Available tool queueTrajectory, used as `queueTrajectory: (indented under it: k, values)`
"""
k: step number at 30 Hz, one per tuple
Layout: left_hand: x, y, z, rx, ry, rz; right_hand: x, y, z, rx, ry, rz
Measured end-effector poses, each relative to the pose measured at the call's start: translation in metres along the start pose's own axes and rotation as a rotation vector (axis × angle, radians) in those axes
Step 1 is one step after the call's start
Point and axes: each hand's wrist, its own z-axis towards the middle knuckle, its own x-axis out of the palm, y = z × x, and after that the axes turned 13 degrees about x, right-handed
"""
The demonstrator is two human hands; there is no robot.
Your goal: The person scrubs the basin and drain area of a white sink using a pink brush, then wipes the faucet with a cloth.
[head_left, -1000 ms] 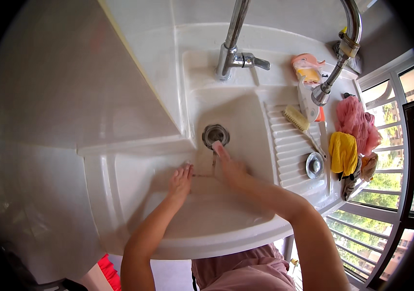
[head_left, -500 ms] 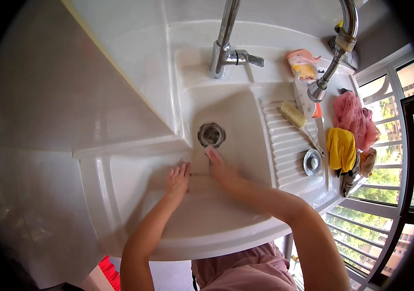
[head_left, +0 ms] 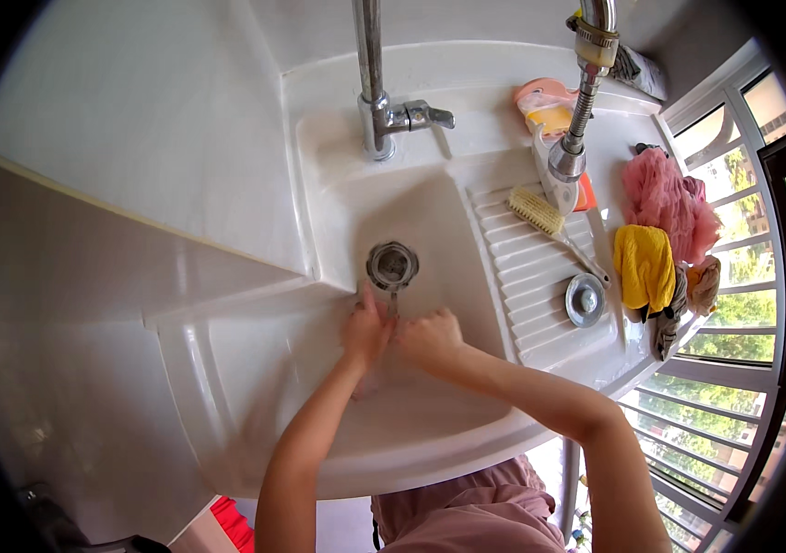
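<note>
The round, metal-rimmed drain (head_left: 393, 266) lies in the glossy white sink (head_left: 453, 267), just beyond the left hand (head_left: 368, 330), fingers pointing toward it, and the right hand (head_left: 430, 339), fingers curled; I cannot tell whether either grips anything. The drain's centre looks dark.

The bare left hand (head_left: 367, 334) has moved closer to the round metal drain (head_left: 393, 266), at its 7 o'clock; the bare right hand (head_left: 430, 339) draws back toward 5, seemingly curled.
</note>
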Motion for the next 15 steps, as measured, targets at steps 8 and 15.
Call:
queueTrajectory:
  k: [8, 15]
  values:
    - [0.054, 0.012, -0.033, 0.351, -0.09, 0.234, -0.059, -0.117, -0.031, -0.398, -0.6, 0.084]
    - [0.027, -0.023, 0.005, 0.179, 0.294, 0.421, -0.061, -0.12, -0.024, -0.366, -0.599, 0.184]
